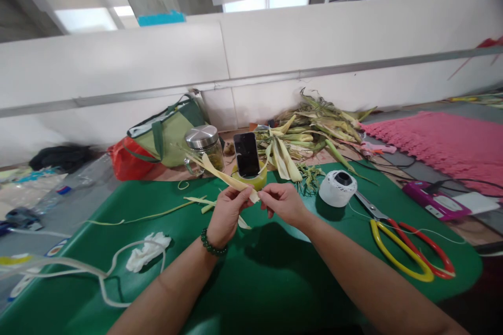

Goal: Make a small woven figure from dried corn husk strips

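The near area is being spanned by a green work surface (291, 288). The far right is being covered by a pink cloth (440, 146). Beyond the far edge, space is being occupied by a pile of corn husks (330, 120) and, farther left, by a green bag (176, 138). The right side is being taken up by scissors (393, 230) (one handle loop yellow, the other red). At centre, a husk strip (225, 177) is being gripped between thumb and fingers of the left hand (227, 213). The right hand (286, 204) is being held closed, fingertips at the strip's near right end; whether the strip is being pinched there cannot be told. Just beyond the strip, a phone (247, 153) is being supported nearly upright.
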### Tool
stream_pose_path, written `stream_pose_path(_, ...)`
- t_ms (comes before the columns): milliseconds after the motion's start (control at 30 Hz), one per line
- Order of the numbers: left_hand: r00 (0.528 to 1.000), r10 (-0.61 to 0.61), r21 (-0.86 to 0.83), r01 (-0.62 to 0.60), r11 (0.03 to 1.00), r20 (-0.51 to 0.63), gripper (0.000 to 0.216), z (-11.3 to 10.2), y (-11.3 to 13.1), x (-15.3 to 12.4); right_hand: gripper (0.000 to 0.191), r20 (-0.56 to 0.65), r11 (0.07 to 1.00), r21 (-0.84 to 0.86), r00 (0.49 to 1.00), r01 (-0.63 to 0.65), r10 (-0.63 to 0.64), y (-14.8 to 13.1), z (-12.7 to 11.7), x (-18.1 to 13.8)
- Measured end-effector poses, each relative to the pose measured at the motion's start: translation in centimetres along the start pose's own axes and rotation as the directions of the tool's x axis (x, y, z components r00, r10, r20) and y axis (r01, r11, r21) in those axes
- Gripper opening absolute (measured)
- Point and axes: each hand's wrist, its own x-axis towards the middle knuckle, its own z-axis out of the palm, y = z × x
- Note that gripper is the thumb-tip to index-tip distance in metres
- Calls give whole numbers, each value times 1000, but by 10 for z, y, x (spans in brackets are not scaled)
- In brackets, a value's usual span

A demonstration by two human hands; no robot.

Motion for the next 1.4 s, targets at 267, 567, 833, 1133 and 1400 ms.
stream_pose_path(267, 995, 99, 126, -97, 987, -11, 26, 0, -3, 1, 15, -3, 998, -57, 999, -37, 37, 2, 1, 0)
stream_pose_path(567, 993, 109, 193, -115, 975, 39, 25, -1, -2, 0, 27, 120, 987, 70, 984, -141, 132, -2, 2, 3)
stream_pose_path(833, 995, 91, 193, -99, 976, 50, 27, 1, -2, -1, 32, 156, 963, 156, 968, -220, 195, -4, 2, 3)
stream_pose_path(1133, 997, 73, 164, -78, 983, 40, 31, -1, 0, 2, 37, 209, 931, 258, 956, -256, 205, -4, -3, 4)
stream_pose_path(1400, 996, 82, 139, -86, 987, 29, 31, -2, -1, 3, 29, 221, 947, 224, 959, -229, 179, -3, -2, 3)
